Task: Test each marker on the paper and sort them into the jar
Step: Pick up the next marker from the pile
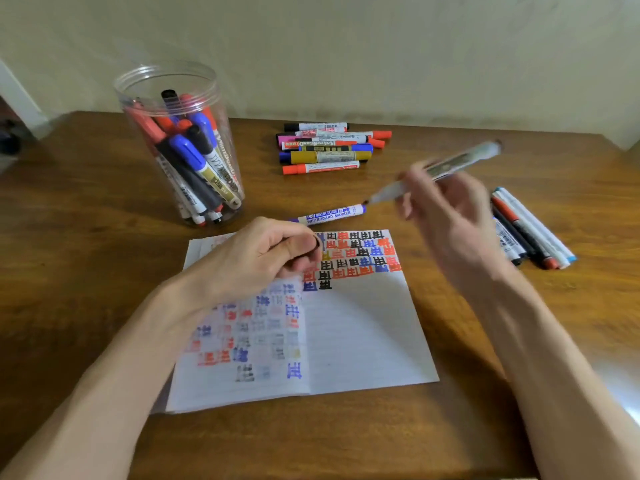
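Your worktop (104,202) is bare wood all round the paper, so any stray touch of an open nib leaves a stain there. The paper (363,334) lies just in front of you. Its far right corner is packed with red, blue and black test marks, so a new stroke laid over those rows would be hard to judge; use the blank area below them. The clear jar (166,68) stands at the far left, already crowded with markers standing nib-down. Pushing another in at a slant could tip it or jam against the rest. An unsorted pile of markers (329,147) lies at the back and a second group (530,226) at your right, well apart; I judge that a marker set down between them could end up in the wrong lot. A blue whiteboard marker (330,214) lies loose just beyond the paper's far edge and could roll if your wrist brushes it. Your right hand (446,216) grasps the uncapped marker (450,164) in its fingers about mid-barrel. The bare nib is in the air over the wood, near that blue marker, and both hand and marker are blurred, so a hasty descent could miss the page. Your left hand (256,258) rests on the paper with its fingers curled round a small dark piece, probably the cap (301,252), though it is mostly hidden. If that hand lifts, the page is free to slide under the nib.
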`<state>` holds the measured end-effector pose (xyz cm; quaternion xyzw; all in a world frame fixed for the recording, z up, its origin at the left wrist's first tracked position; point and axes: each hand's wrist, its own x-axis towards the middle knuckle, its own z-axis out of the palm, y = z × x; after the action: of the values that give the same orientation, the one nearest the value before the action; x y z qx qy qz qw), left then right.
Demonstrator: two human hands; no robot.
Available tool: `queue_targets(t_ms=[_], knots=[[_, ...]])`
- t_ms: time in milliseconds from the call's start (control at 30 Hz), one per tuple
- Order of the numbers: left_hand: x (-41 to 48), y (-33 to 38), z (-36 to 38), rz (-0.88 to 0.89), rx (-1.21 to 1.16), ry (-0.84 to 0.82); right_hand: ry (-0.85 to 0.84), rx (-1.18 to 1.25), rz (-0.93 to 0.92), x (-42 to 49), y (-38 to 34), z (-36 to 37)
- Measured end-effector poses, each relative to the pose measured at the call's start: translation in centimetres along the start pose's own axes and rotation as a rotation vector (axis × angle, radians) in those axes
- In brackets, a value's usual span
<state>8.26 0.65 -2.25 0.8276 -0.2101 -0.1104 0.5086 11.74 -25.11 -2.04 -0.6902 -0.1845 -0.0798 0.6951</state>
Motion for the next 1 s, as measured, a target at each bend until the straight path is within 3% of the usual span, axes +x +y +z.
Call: queue_targets(t_ms=[100, 267, 500, 1000], knots=[[-0.4, -0.4, -0.6, -0.03, -0.099, 0.032, 0.222, 0.03, 0.048, 0.7, -0.5, -2.5], [0.4, -0.4, 0.2, -0.081, 0.14, 0.033, 0.289, -0.075, 0.188, -0.5, 1.0, -0.2], [0.2, -1.6, 0.0, -0.114, 0.353, 0.148, 0.202, -0.144, 0.34, -4.2, 0.3, 1.8], [0.5, -1.8, 0.6, -0.001, 0.357, 0.242, 0.101, -0.413, 0.236, -5.5, 1.2, 4.4]])
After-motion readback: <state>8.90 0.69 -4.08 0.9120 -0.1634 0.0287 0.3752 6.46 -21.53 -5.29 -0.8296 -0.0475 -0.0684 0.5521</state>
